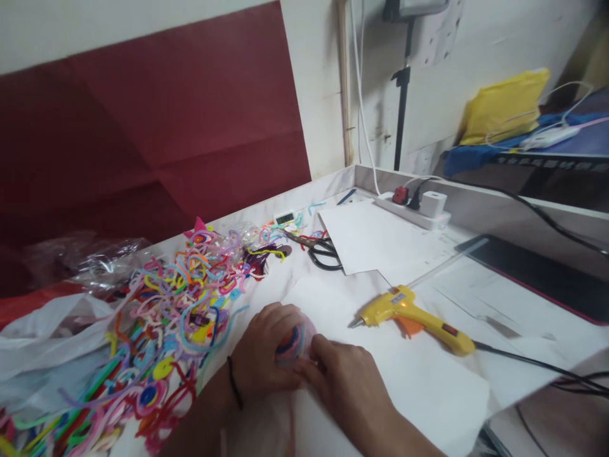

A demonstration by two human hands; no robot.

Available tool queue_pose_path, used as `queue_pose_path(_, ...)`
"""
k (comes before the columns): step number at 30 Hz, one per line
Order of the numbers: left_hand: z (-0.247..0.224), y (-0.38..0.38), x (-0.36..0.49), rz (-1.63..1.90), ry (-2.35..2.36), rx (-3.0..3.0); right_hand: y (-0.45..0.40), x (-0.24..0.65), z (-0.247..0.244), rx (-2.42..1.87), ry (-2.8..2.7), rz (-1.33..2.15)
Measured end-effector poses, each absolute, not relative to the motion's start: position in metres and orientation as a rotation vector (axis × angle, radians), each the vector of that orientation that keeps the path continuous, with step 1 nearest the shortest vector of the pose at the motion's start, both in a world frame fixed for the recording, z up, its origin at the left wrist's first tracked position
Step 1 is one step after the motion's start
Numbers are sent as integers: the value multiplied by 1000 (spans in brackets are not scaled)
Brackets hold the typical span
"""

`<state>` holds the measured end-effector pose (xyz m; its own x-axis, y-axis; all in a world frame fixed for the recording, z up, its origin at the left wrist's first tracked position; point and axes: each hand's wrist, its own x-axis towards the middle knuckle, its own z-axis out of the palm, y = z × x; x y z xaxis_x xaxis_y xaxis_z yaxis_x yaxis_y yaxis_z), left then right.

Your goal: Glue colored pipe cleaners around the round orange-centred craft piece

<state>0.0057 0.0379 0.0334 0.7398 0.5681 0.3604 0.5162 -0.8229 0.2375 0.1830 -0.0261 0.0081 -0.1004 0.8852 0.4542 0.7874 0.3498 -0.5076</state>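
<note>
Between my hands is a round coil of fuzzy pipe cleaners [299, 339], with blue, orange and pale pink rings. My left hand [261, 348] curls over its left side, fingers across the top and thumb below. At its lower right edge, the thumb and fingers of my right hand [354, 381] pinch the rim. A thin pinkish strand hangs below the coil. A yellow hot glue gun [412, 317] lies to the right on white paper [428, 387], with a clear glue stick in its back end.
Loose pipe cleaners [166, 317] are heaped on the left, beside plastic bags [52, 336]. Black-handled scissors [323, 252] and a small digital display [284, 219] lie farther back. A power strip [413, 212] and a dark flat pad [537, 273] are at the right; the glue gun's cord [537, 363] crosses there.
</note>
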Motion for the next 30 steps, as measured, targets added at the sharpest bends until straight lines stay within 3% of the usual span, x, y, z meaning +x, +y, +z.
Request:
queue_pose_path(7, 38, 34, 11, 635, 907, 2790, -30, 183, 7, -1336, -1885, 250)
queue_pose_path(19, 38, 34, 13, 603, 939, 2769, -32, 178, 9, -1110, -2004, -222)
queue_pose_path(30, 37, 35, 12, 521, 950, 2768, -28, 172, 7, -1052, -2032, -250)
